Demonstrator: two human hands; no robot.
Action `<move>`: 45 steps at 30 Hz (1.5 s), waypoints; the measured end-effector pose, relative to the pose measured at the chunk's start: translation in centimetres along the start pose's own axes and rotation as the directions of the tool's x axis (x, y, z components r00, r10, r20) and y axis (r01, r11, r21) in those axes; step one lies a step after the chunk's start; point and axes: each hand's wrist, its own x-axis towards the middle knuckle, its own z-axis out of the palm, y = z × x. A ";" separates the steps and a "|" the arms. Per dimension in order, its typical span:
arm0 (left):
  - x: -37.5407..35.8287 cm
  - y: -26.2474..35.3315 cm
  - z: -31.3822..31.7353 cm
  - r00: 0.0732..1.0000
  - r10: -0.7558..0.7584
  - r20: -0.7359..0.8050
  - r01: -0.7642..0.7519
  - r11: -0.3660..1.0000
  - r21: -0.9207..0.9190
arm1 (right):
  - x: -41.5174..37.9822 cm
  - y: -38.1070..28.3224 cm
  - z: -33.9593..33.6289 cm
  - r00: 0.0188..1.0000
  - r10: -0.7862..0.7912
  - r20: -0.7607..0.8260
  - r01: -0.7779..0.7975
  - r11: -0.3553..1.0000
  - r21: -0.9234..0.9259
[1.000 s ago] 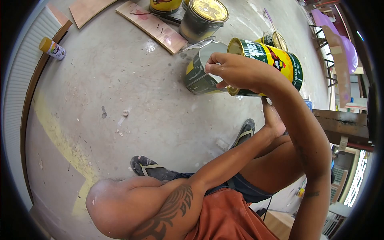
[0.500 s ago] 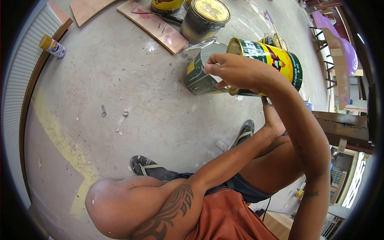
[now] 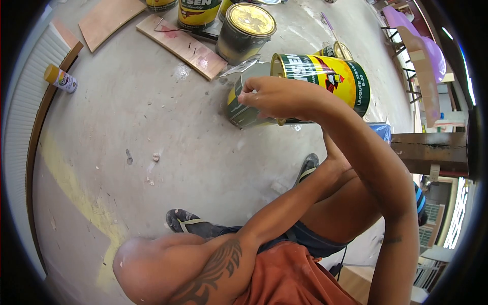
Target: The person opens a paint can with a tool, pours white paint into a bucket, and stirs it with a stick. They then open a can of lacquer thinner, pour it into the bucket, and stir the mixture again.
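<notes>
A large yellow-and-green lacquer thinner can (image 3: 338,84) is tipped on its side, its top end facing left. My left hand (image 3: 332,146) reaches up beneath it and supports it; its fingers are mostly hidden behind my right forearm. Below the can's top end stands an open-topped green-and-yellow tin (image 3: 238,109) with bent metal at its rim. My right hand (image 3: 269,95) is in front of the tin's opening and the can's top end. Its fingers are curled and pressed together, and what they hold, if anything, cannot be made out.
A dark can with a yellow lid (image 3: 246,30) stands beyond, beside a plank (image 3: 190,51) with screws on it. A yellow-capped spray can (image 3: 61,79) is at the left wall. A smaller tin (image 3: 341,51) sits behind the thinner can. A brown beam (image 3: 429,150) juts in at right.
The view has shifted a little, so cans and plank appear further left. The thinner can remains tipped over the open tin. My right hand stays curled by the can's top end.
</notes>
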 end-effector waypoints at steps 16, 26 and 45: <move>2.0 0.8 -3.8 0.976 -0.075 0.203 0.112 0.979 -0.173 | 0.6 -0.2 -0.1 0.998 0.022 0.058 -0.019 0.998 -0.056; 0.4 0.4 -0.6 0.997 -0.019 0.073 0.013 0.997 0.072 | 0.5 -0.3 0.0 0.998 0.010 0.055 -0.007 0.998 -0.058; 0.5 0.8 1.4 0.979 0.173 0.109 -0.172 0.985 -0.024 | 0.8 0.3 0.8 0.999 -0.014 -0.030 0.023 0.939 0.343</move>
